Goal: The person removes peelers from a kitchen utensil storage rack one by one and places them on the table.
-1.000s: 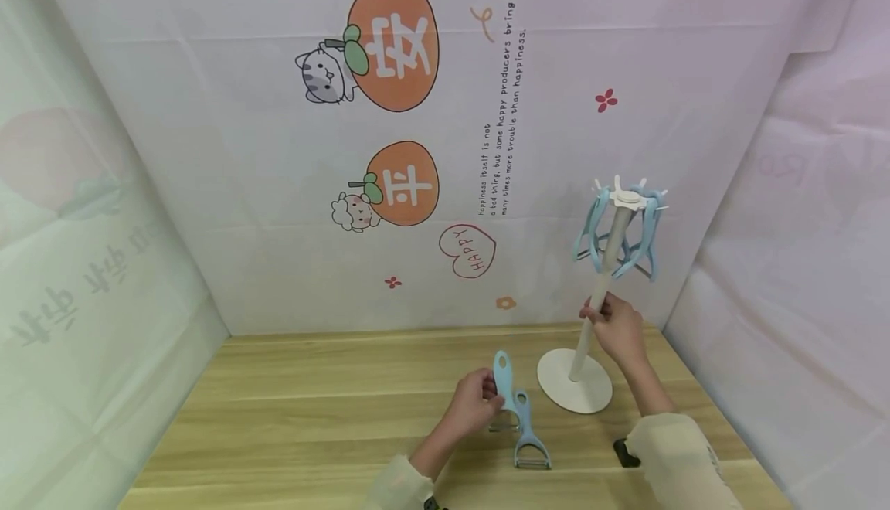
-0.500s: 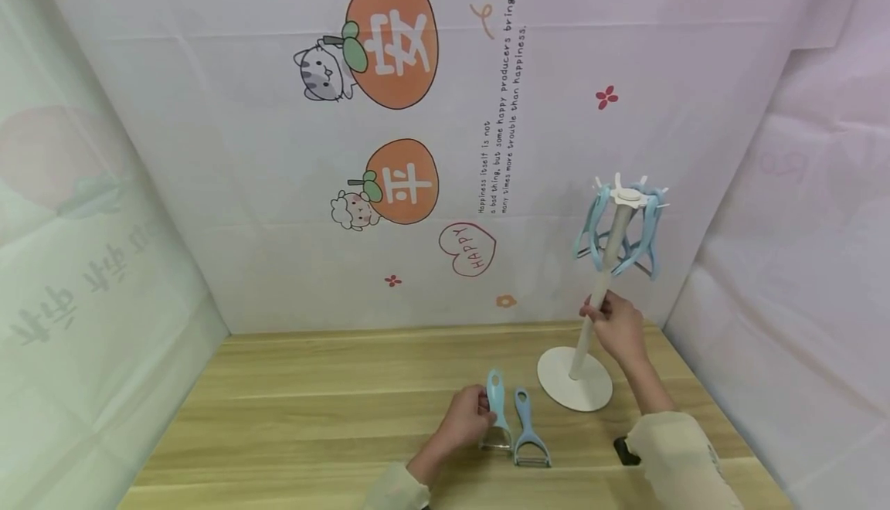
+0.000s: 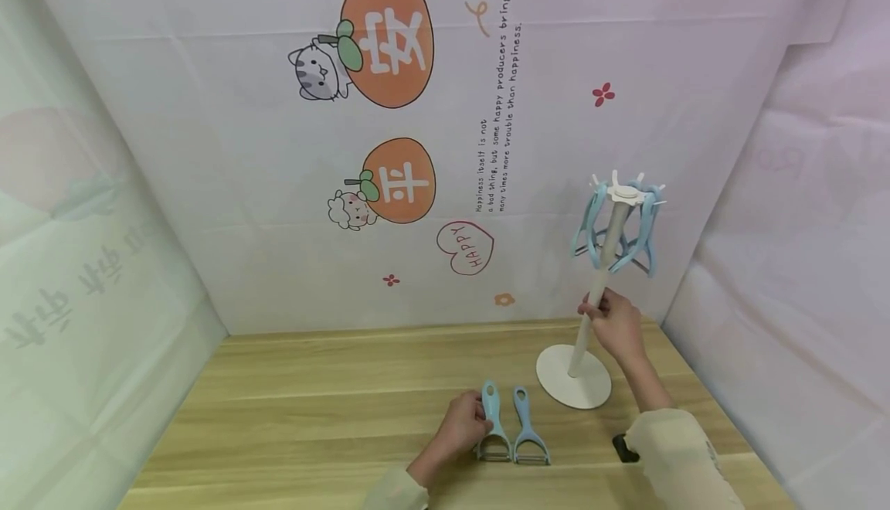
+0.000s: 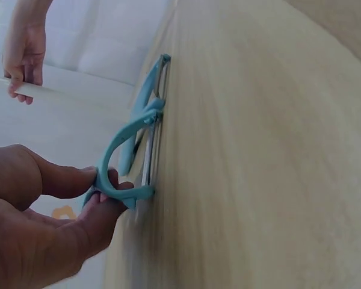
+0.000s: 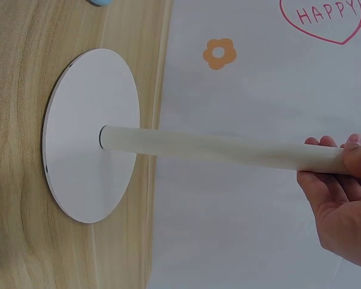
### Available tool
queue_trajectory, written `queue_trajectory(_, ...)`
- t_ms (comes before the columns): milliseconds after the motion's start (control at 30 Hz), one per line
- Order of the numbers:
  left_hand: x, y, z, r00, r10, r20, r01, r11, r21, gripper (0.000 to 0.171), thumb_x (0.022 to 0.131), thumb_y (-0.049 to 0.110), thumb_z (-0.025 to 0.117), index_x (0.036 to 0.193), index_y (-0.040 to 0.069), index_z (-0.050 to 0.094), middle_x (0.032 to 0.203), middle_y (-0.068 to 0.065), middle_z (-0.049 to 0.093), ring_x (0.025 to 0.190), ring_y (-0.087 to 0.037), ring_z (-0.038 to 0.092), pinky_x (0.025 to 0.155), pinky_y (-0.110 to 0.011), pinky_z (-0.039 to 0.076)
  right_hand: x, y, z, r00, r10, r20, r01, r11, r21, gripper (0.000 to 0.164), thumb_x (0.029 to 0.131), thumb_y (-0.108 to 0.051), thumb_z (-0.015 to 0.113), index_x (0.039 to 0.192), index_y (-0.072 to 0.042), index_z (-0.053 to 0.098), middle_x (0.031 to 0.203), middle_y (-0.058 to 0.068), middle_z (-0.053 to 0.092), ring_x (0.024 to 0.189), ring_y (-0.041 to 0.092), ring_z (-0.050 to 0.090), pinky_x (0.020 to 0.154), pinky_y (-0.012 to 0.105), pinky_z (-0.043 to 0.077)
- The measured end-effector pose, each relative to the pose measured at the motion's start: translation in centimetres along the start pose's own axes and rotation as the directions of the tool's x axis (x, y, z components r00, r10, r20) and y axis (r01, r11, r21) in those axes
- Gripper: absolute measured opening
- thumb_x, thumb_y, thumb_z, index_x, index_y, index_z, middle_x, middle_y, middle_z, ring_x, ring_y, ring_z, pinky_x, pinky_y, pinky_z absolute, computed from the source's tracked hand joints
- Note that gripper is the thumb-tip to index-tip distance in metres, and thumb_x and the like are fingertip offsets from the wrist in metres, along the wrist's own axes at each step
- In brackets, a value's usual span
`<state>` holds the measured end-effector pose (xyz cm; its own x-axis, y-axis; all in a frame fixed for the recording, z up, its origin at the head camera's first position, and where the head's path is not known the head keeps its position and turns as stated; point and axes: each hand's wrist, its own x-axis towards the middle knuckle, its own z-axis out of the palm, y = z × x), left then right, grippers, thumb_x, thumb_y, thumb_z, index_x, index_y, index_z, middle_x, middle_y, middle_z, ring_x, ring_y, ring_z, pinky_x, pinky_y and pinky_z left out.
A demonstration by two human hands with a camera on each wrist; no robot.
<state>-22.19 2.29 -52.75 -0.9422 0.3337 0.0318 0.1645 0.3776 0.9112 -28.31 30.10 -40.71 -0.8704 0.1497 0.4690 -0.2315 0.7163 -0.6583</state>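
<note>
The right grip [image 3: 615, 328] is curled round the pole of the white stand [image 3: 589, 388]. Left of the stand, the left grip [image 3: 460, 423] pinches the light-blue peeler [image 3: 493, 411]; between them, the darker peeler [image 3: 524, 419] lies on the desk [image 3: 313, 402]. Blue peelers [image 3: 647, 226] hang atop the stand.

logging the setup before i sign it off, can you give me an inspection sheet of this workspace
Surface: wood-grain tabletop, pale, streaked along the grain.
Job's things: light-blue peeler in hand; second blue peeler lying close beside it; white stand on a round base, with hanging blue peelers at its top, exact count unclear.
Clutter: nothing seen.
Left hand: pinches the light-blue peeler between thumb and fingers.
Right hand: grips the stand's pole below the hanging peelers.
Cables: nothing seen.
Surroundings: pale sheets behind and at both sides, printed with orange fruit, flowers and lettering.
</note>
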Motion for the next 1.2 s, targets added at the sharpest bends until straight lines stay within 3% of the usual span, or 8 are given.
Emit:
queue_trajectory(133, 0.1, -0.1, 0.0, 1.000, 0.015, -0.025, -0.012, 0.995, 0.097, 0.044, 0.079, -0.010, 0.072, 0.120, -0.015, 0.057, 0.092, -0.018, 0.073, 0.082, -0.021, 0.069, 0.068, -0.027, 0.059, 0.0, 0.1, 0.0, 1.000, 0.007, 0.006, -0.007, 1.000, 0.002, 0.010, 0.093, -0.006, 0.067, 0.094, 0.004, 0.066, 0.090, 0.023, 0.075, 0.087, 0.042, 0.071, 0.080, 0.057, 0.057)
queue_trajectory(533, 0.2, -0.8, 0.4, 0.997, 0.045, -0.055, -0.031, 0.969, 0.247, 0.027, 0.081, -0.001, 0.075, 0.104, -0.008, 0.062, 0.072, -0.001, 0.062, 0.061, -0.004, 0.050, 0.053, -0.018, 0.045, 0.1, 0.2, -0.1, 1.000, 0.001, 0.017, -0.001, 1.000, -0.003, 0.011, 0.093, -0.007, 0.068, 0.094, 0.003, 0.066, 0.091, 0.023, 0.075, 0.088, 0.042, 0.072, 0.080, 0.057, 0.057)
queue_trajectory(700, 0.1, -0.7, 0.2, 0.995, 0.078, -0.057, -0.060, 0.962, 0.268, 0.027, 0.080, 0.001, 0.077, 0.101, -0.007, 0.062, 0.071, -0.002, 0.063, 0.061, -0.003, 0.050, 0.054, -0.018, 0.045, 0.2, 0.3, 0.0, 1.000, -0.005, 0.018, 0.005, 1.000, 0.005, 0.010, 0.093, -0.007, 0.067, 0.094, 0.003, 0.066, 0.091, 0.022, 0.075, 0.089, 0.043, 0.071, 0.080, 0.058, 0.056)
queue_trajectory(833, 0.1, -0.5, 0.0, 0.998, 0.056, -0.033, -0.047, 0.973, 0.226, 0.031, 0.083, 0.002, 0.074, 0.108, -0.010, 0.060, 0.069, -0.001, 0.064, 0.058, -0.003, 0.049, 0.051, -0.018, 0.044, 0.4, 0.4, -0.3, 0.999, -0.016, 0.039, 0.016, 1.000, 0.009, 0.011, 0.094, -0.009, 0.067, 0.094, 0.002, 0.066, 0.092, 0.022, 0.075, 0.090, 0.043, 0.072, 0.082, 0.058, 0.056)
queue_trajectory(1000, -0.2, -0.6, -0.4, 1.000, -0.002, 0.006, 0.001, 0.986, 0.167, 0.042, 0.089, 0.006, 0.069, 0.120, -0.017, 0.053, 0.063, -0.005, 0.063, 0.047, -0.005, 0.043, 0.043, -0.018, 0.036, 0.6, 1.1, -0.6, 0.992, -0.015, 0.123, 0.012, 1.000, 0.027, 0.012, 0.097, -0.010, 0.064, 0.100, 0.001, 0.066, 0.097, 0.021, 0.075, 0.096, 0.042, 0.071, 0.085, 0.057, 0.056)
queue_trajectory(1067, -0.2, -0.8, -0.5, 1.000, -0.009, 0.004, 0.008, 0.985, 0.170, 0.042, 0.090, 0.007, 0.068, 0.119, -0.019, 0.052, 0.071, -0.013, 0.067, 0.046, -0.007, 0.043, 0.044, -0.020, 0.038, 0.8, 1.5, -1.0, 0.981, -0.039, 0.188, 0.029, 0.998, 0.052, 0.016, 0.098, -0.011, 0.062, 0.107, 0.002, 0.066, 0.102, 0.021, 0.075, 0.099, 0.041, 0.071, 0.086, 0.055, 0.057)
queue_trajectory(1133, 0.0, -0.8, -0.6, 1.000, 0.013, -0.022, -0.008, 0.982, 0.190, 0.041, 0.090, 0.008, 0.068, 0.114, -0.021, 0.054, 0.083, -0.024, 0.069, 0.053, -0.013, 0.051, 0.056, -0.025, 0.050, 1.0, 1.9, -1.5, 0.962, -0.081, 0.260, 0.057, 0.993, 0.100, 0.021, 0.099, -0.009, 0.060, 0.115, 0.003, 0.064, 0.107, 0.023, 0.074, 0.100, 0.037, 0.072, 0.086, 0.049, 0.058)
queue_trajectory(1200, 0.2, -0.7, -0.7, 0.998, 0.029, -0.063, -0.017, 0.982, 0.190, 0.048, 0.090, 0.009, 0.068, 0.121, -0.022, 0.050, 0.098, -0.028, 0.066, 0.067, -0.018, 0.059, 0.072, -0.033, 0.056, 1.3, 2.2, -1.9, 0.935, -0.118, 0.334, 0.066, 0.984, 0.164, 0.024, 0.100, -0.007, 0.058, 0.120, 0.005, 0.061, 0.111, 0.024, 0.072, 0.100, 0.027, 0.072, 0.084, 0.042, 0.058)
